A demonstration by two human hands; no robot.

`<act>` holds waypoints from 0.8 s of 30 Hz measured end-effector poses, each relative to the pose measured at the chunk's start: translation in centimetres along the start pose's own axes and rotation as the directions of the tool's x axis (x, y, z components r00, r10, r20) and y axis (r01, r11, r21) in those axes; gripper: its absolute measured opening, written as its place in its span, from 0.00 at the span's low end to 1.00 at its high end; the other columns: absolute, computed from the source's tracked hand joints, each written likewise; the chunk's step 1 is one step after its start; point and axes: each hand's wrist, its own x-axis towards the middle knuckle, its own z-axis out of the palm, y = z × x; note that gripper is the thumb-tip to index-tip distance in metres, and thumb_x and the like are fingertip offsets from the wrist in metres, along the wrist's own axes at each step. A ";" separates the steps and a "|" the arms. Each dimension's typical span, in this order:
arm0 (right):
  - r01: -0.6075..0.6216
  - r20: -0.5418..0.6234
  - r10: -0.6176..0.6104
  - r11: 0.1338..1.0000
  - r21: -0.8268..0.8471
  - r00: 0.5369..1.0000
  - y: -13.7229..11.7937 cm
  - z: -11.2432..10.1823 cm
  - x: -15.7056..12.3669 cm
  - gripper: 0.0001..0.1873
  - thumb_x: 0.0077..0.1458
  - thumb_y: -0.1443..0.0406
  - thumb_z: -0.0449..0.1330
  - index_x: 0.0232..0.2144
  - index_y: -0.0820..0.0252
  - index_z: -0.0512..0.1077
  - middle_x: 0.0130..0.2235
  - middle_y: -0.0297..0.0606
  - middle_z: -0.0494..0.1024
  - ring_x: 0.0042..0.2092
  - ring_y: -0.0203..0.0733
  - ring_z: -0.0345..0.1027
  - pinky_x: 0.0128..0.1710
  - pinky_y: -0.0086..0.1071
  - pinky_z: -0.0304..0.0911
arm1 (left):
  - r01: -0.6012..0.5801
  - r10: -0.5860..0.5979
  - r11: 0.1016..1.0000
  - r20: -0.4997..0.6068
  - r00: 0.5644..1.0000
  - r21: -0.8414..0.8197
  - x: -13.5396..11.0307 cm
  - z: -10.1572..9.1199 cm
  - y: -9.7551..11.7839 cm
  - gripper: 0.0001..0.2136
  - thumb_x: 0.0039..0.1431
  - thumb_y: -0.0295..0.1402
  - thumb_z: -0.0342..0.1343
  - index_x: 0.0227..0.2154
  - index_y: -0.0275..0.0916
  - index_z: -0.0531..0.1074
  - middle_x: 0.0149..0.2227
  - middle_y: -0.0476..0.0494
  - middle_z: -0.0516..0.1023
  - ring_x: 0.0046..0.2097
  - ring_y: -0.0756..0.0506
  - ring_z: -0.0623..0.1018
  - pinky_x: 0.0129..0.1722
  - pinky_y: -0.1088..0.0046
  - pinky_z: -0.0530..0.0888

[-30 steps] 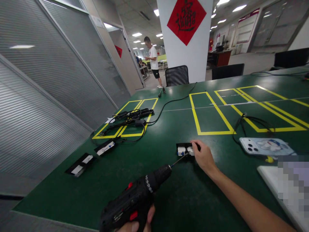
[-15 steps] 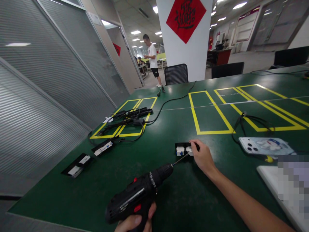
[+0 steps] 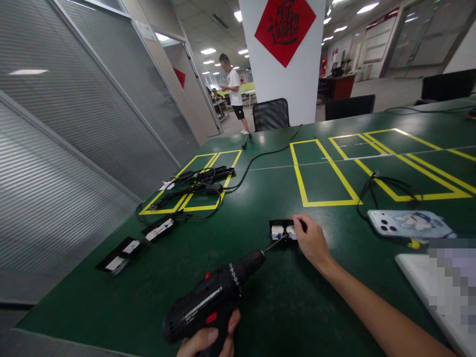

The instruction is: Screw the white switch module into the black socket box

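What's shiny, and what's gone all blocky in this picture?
Head view: a pale shine streaks the drill; same head view: a white reflection glows on the striped wall; head view again: square blocks hide something near the bottom right corner.

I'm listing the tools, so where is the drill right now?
In the head view, the drill is low, left of centre, in the left hand, its bit pointing at the black-and-white piece that the right hand holds.
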 end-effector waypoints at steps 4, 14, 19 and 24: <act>0.004 0.002 -0.004 1.000 0.000 1.000 0.0 0.0 0.0 0.15 0.58 0.61 0.48 0.36 0.60 0.72 0.36 0.39 0.76 0.39 0.42 0.68 0.41 0.34 0.60 | -0.006 0.006 1.000 -0.002 1.000 -0.011 0.2 -0.1 -0.1 0.13 0.53 0.37 0.47 0.32 0.32 0.71 0.12 0.51 0.61 0.15 0.53 0.58 0.18 0.75 0.60; 0.006 0.009 -0.006 1.000 -0.007 1.000 0.0 0.0 -0.1 0.14 0.58 0.61 0.48 0.37 0.60 0.72 0.37 0.39 0.75 0.39 0.42 0.67 0.41 0.34 0.59 | -0.021 0.021 0.999 -0.016 1.000 -0.031 0.2 -0.1 -0.2 0.13 0.54 0.36 0.47 0.32 0.32 0.72 0.14 0.51 0.61 0.15 0.53 0.57 0.18 0.74 0.61; 0.007 0.020 -0.007 1.000 -0.002 1.000 -0.1 -0.1 -0.1 0.14 0.58 0.61 0.48 0.37 0.60 0.72 0.36 0.38 0.75 0.39 0.41 0.67 0.40 0.33 0.60 | -0.016 0.016 0.999 -0.008 1.000 -0.038 0.3 0.1 0.0 0.13 0.54 0.36 0.48 0.31 0.32 0.72 0.13 0.52 0.59 0.15 0.53 0.58 0.18 0.75 0.60; 0.016 0.023 -0.016 1.000 0.000 1.000 -0.1 -0.1 -0.1 0.14 0.58 0.62 0.48 0.36 0.60 0.72 0.36 0.38 0.75 0.39 0.41 0.67 0.40 0.33 0.60 | -0.009 0.009 0.999 -0.015 1.000 -0.038 0.1 0.1 0.0 0.13 0.54 0.36 0.47 0.32 0.32 0.72 0.13 0.51 0.60 0.16 0.53 0.57 0.19 0.74 0.60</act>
